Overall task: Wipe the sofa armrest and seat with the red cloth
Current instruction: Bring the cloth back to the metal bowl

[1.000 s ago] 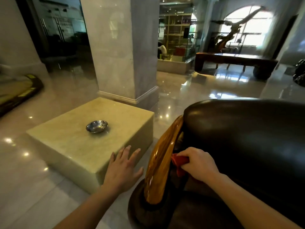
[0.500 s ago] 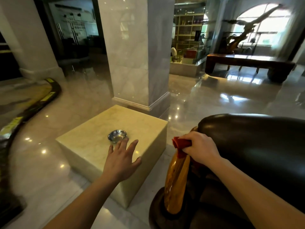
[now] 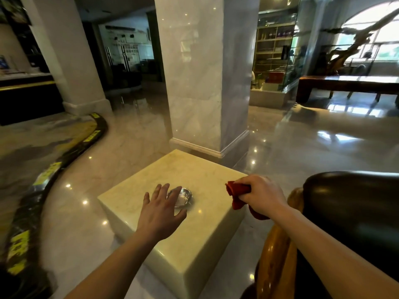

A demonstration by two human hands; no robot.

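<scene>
Red cloth (image 3: 238,194): bunched in my right hand (image 3: 262,196), which is clamped on it above the near right corner of the stone block (image 3: 194,244), left of the sofa armrest (image 3: 278,251). My left hand (image 3: 160,214) is spread, fingers apart, over a metal bowl (image 3: 183,196) on the block. I see polished marble floor (image 3: 313,147) and a marble column (image 3: 198,72) beyond. Yellow labels on the dark curved strip (image 3: 54,169) at left are unreadable.

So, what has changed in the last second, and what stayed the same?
The right hand, its grip shut on the red cloth, rose along the wooden armrest to its top. The open left hand now covers part of the metal bowl. The bowl stayed put.
</scene>
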